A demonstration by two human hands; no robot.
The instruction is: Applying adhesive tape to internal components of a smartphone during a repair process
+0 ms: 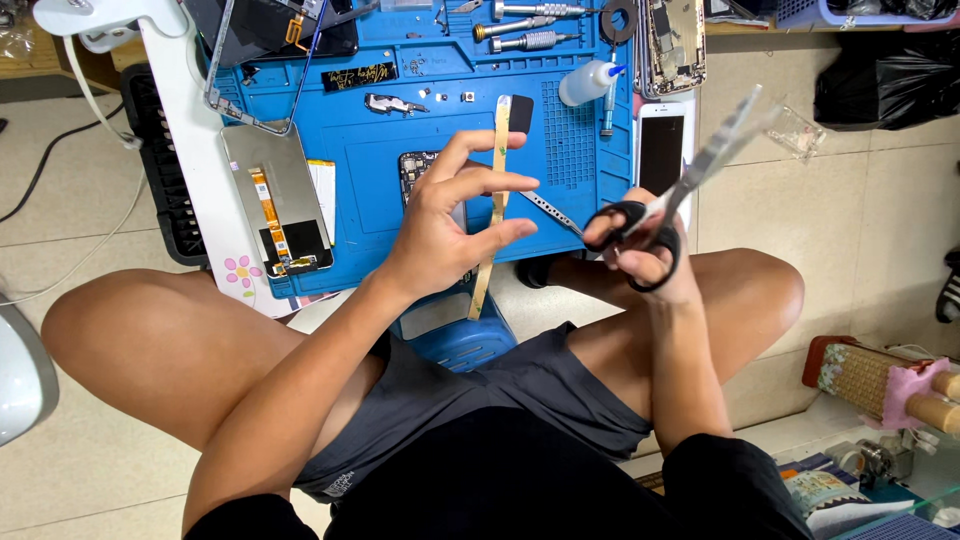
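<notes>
Strip in your left hand, scissors in your right

Your left hand [440, 225] pinches a long yellowish strip [495, 190] between thumb and fingers [500, 182], held upright over the blue mat [400, 150] on the surface. Your right hand [640, 255] grips black-handled scissors [680, 185] (blades blurred, pointing up-right), with tweezers [550, 212] just beside them.
</notes>
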